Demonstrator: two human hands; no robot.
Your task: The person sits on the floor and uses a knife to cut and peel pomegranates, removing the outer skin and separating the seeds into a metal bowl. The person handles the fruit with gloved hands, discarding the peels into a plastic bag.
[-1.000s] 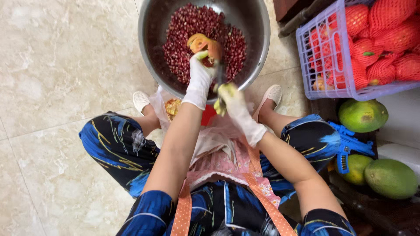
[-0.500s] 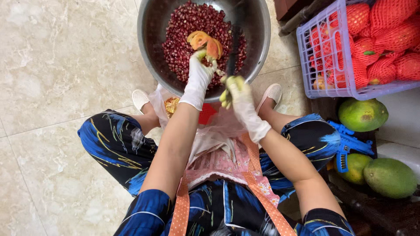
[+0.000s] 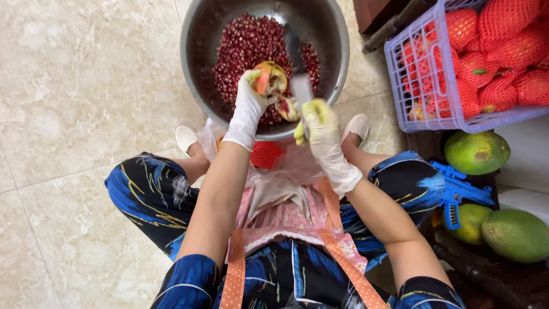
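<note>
- My right hand (image 3: pixel 323 129) has swung the knife (image 3: pixel 298 68) up over the bowl (image 3: pixel 194 74); a second ago it sat lower, near my lap. So the tapping goes on.
- Left hand (image 3: pixel 250 103) reaches forward, wrist bent down, grip clamped on the pomegranate half (image 3: pixel 269 77) above the seeds (image 3: pixel 246 46).
- Right grip's closed around the knife handle, blade pointing away from me.
- Basket (image 3: pixel 400 86) of netted fruit sits off to my right.

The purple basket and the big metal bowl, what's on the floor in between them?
The head view shows mostly bare tile floor between the metal bowl and the purple basket, with a dark wooden edge reaching in near the top.
</note>
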